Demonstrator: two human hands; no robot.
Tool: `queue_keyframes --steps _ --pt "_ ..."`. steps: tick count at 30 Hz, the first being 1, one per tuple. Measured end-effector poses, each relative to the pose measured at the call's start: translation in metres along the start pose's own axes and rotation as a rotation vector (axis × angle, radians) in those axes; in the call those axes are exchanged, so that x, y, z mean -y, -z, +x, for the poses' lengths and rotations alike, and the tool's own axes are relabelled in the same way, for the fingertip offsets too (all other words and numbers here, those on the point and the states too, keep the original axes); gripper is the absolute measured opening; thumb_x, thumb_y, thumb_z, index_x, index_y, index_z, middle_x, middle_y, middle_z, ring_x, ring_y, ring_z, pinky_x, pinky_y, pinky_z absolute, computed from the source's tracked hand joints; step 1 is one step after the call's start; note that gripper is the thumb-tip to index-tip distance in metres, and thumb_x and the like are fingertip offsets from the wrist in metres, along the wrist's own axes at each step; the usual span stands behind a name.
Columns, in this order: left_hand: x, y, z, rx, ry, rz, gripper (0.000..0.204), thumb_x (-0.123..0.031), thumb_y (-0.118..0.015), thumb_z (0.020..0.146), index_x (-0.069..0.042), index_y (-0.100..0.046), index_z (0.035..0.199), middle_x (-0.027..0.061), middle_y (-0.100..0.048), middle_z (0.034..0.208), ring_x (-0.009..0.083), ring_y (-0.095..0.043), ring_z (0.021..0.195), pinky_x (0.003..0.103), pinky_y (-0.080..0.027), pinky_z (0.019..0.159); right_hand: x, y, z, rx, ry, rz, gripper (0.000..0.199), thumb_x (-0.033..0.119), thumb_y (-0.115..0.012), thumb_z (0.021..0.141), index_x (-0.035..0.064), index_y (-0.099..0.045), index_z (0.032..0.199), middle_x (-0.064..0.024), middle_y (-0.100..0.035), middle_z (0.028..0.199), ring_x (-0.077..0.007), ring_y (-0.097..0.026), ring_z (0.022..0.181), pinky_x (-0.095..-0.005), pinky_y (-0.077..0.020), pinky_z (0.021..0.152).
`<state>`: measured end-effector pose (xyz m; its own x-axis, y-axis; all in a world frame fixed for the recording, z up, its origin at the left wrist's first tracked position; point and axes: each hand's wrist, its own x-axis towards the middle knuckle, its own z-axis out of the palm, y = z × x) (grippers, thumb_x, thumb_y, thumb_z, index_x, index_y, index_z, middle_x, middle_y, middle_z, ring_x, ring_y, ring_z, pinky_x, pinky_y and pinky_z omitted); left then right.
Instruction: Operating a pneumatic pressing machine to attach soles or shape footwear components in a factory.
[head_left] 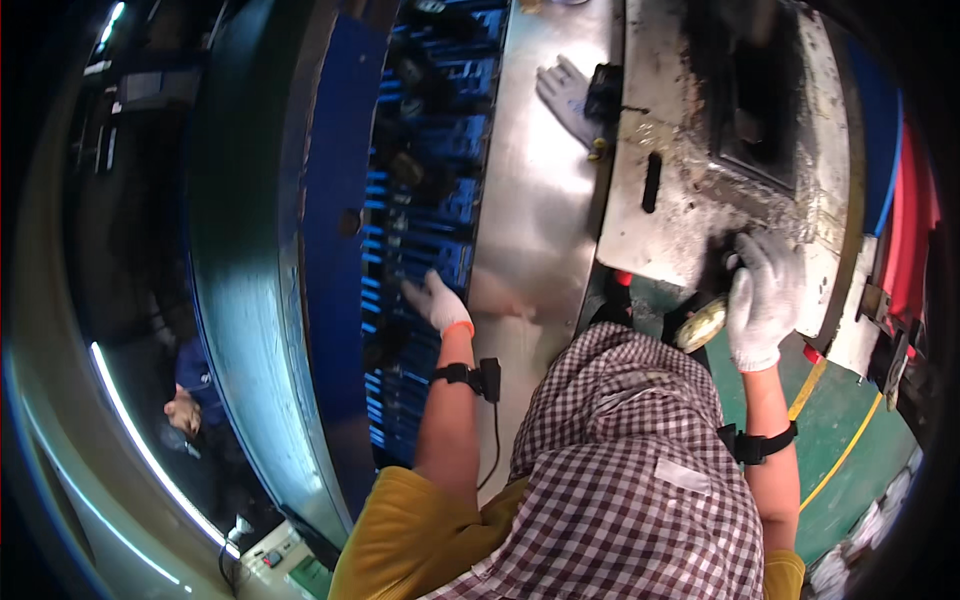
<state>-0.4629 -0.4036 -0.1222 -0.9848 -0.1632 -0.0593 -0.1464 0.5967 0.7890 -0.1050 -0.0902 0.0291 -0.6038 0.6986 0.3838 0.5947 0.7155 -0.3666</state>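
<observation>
My left hand [440, 304], in a white glove with an orange cuff, reaches over the edge of a blue rack [425, 235] with several dark parts and blue rails. Its fingers are apart and hold nothing visible. In a white glove too, my right hand [765, 295] is at the near edge of a worn, stained white tabletop [660, 235]. Its fingers curl by a dark shape I cannot make out. Beside its palm is a yellowish rounded thing [703, 323], kind unclear. A bare metal plate [530, 220] runs between rack and tabletop.
A grey glove [572, 98] lies on the metal plate, against a black box [604, 93]. A dark recessed frame [755, 110] sits in the tabletop. Left of the rack rises a blue panel [335, 235]; beyond it is another person [195, 385]. Green floor [830, 440] carries yellow lines.
</observation>
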Motion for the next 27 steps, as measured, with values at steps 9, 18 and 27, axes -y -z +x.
queue_keyframes --steps 9,18,27 --pt "0.144 0.152 0.072 -0.281 0.697 -0.593 0.079 -0.072 -0.059 0.098 -0.008 -0.063 0.144 0.0158 -0.069 0.141 0.0333 -0.063 0.132 0.053 -0.047 0.115 -0.003 -0.004 0.003 0.012 0.078 0.005 0.028 0.019 -0.060 0.104 0.0024 -0.076 0.121 -0.0178 -0.072 0.120 -0.0369 -0.068 0.116 -0.0501 -0.0477 0.107" --pt "0.159 0.168 0.141 -0.216 0.926 -0.746 0.048 -0.052 -0.070 0.088 -0.021 -0.073 0.123 0.0035 -0.076 0.128 0.0304 -0.069 0.121 0.056 -0.053 0.096 -0.011 -0.007 -0.001 0.062 0.130 -0.055 0.030 0.016 -0.057 0.107 0.0016 -0.073 0.128 -0.0176 -0.071 0.126 -0.0371 -0.065 0.122 -0.0500 -0.0459 0.111" --pt "0.043 0.157 -0.033 0.043 0.836 -1.235 0.062 -0.026 -0.074 0.078 -0.006 -0.065 0.136 0.0149 -0.068 0.138 0.0383 -0.061 0.131 0.062 -0.048 0.111 0.000 0.001 0.005 0.070 0.106 -0.051 0.026 0.016 -0.060 0.104 0.0053 -0.072 0.124 -0.0140 -0.071 0.124 -0.0346 -0.065 0.121 -0.0496 -0.0446 0.110"
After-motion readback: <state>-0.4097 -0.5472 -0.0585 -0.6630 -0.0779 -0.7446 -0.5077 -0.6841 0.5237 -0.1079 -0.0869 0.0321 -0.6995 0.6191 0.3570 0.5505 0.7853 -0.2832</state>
